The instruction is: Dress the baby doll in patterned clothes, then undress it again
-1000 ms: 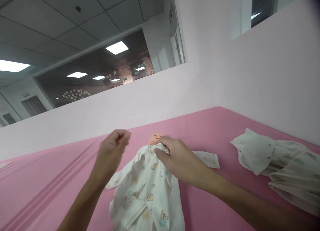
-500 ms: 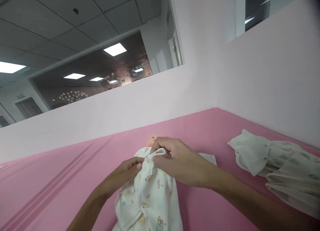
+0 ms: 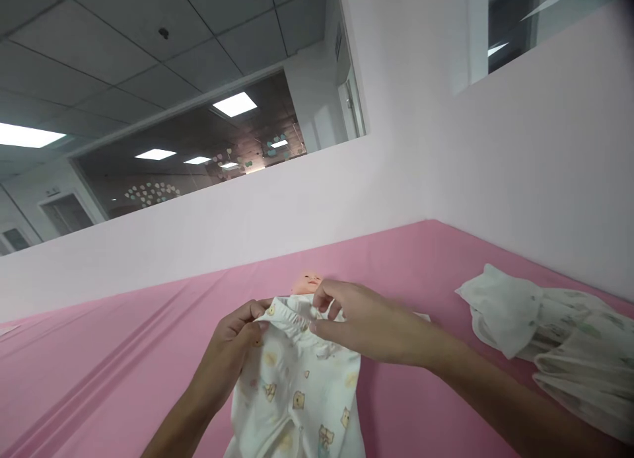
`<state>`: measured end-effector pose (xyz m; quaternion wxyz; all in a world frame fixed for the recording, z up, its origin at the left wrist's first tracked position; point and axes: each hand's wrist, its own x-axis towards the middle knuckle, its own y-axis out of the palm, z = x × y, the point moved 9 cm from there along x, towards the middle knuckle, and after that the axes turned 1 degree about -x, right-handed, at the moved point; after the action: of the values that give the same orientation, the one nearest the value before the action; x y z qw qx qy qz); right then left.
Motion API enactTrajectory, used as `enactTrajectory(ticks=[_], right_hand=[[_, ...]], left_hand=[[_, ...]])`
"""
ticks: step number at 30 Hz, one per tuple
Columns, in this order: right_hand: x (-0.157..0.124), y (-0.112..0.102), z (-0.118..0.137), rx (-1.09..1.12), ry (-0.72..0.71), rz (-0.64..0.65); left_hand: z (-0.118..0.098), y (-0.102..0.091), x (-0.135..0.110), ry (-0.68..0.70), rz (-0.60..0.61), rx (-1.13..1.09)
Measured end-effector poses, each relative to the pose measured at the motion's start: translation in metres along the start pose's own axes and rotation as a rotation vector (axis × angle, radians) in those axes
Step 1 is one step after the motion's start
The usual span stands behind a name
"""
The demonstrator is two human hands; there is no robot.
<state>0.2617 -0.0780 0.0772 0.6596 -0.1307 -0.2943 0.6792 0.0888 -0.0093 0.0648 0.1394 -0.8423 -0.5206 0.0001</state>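
Pink sheet (image 3: pixel 421 260) underlies the printed garment (image 3: pixel 297 392); left hand (image 3: pixel 232 342) and right hand (image 3: pixel 366 319) each pinch its waistband between them.

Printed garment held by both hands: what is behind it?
A doll's head shows just above the waistband of the garment, on the pink sheet. Its body is hidden by the garment, the left hand and the right hand.

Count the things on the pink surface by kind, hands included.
Doll: 1
Bear-print garment: 1
Pale cloth heap: 1
Hands: 2, the left hand and right hand, both gripping the garment's elastic edge
Total: 5
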Motion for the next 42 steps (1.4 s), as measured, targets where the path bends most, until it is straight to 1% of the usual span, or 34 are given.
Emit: enactTrajectory(ticks=[3, 6, 9, 11, 14, 15, 18, 19, 20, 22, 23, 25, 28, 29, 30, 32, 34, 36, 37, 40, 42], right_hand=[[-0.003, -0.006, 0.015, -0.041, -0.066, -0.168], [-0.006, -0.002, 0.027, -0.119, -0.12, -0.232], [-0.008, 0.002, 0.029, -0.176, -0.101, -0.272], [-0.007, 0.008, 0.027, -0.167, -0.095, -0.258], [-0.005, 0.019, 0.027, -0.135, -0.135, -0.207], [-0.004, 0.021, 0.028, -0.145, -0.155, -0.218], [-0.005, 0.017, 0.03, -0.208, -0.196, -0.304], [-0.005, 0.017, 0.03, -0.203, -0.2, -0.3], [-0.004, 0.019, 0.029, -0.172, -0.192, -0.27], [-0.002, 0.024, 0.024, -0.055, -0.15, -0.159], [-0.001, 0.026, 0.021, 0.013, -0.121, -0.108], [0.002, 0.028, 0.013, 0.133, -0.054, -0.043], [0.008, 0.023, 0.003, 0.269, 0.015, -0.03], [0.009, 0.021, 0.0, 0.316, 0.041, -0.034], [0.01, 0.02, -0.002, 0.368, 0.062, -0.041], [0.01, 0.019, -0.004, 0.491, 0.103, -0.043], [0.009, 0.023, -0.001, 0.626, 0.116, -0.014], [0.007, 0.026, 0.004, 0.723, 0.12, 0.016], [0.007, 0.028, 0.004, 0.749, 0.131, 0.025], [0.007, 0.031, 0.004, 0.796, 0.158, 0.025], [0.007, 0.031, 0.003, 0.812, 0.159, 0.023]], left_hand=[[-0.003, 0.005, -0.003, 0.014, -0.02, 0.002], [-0.007, 0.011, -0.006, 0.018, -0.055, 0.017], [-0.011, 0.015, -0.009, 0.042, -0.088, 0.042], [-0.012, 0.015, -0.011, 0.062, -0.1, 0.075], [-0.013, 0.013, -0.013, 0.101, -0.108, 0.146], [-0.014, 0.013, -0.014, 0.115, -0.11, 0.176], [-0.017, 0.015, -0.017, 0.162, -0.097, 0.263], [-0.019, 0.017, -0.018, 0.179, -0.087, 0.285], [-0.021, 0.019, -0.018, 0.194, -0.079, 0.306], [-0.021, 0.022, -0.018, 0.207, -0.077, 0.366], [-0.021, 0.022, -0.018, 0.22, -0.095, 0.421], [-0.026, 0.019, -0.021, 0.31, -0.201, 0.584], [-0.04, 0.018, -0.039, 0.557, -0.461, 0.81], [-0.041, 0.022, -0.045, 0.605, -0.504, 0.841], [-0.039, 0.027, -0.048, 0.614, -0.508, 0.85], [-0.032, 0.04, -0.047, 0.538, -0.429, 0.826], [-0.024, 0.051, -0.042, 0.397, -0.345, 0.783], [-0.018, 0.058, -0.035, 0.273, -0.309, 0.724], [-0.017, 0.059, -0.031, 0.236, -0.3, 0.688], [-0.017, 0.059, -0.023, 0.205, -0.28, 0.583], [-0.018, 0.055, -0.02, 0.189, -0.283, 0.544]])
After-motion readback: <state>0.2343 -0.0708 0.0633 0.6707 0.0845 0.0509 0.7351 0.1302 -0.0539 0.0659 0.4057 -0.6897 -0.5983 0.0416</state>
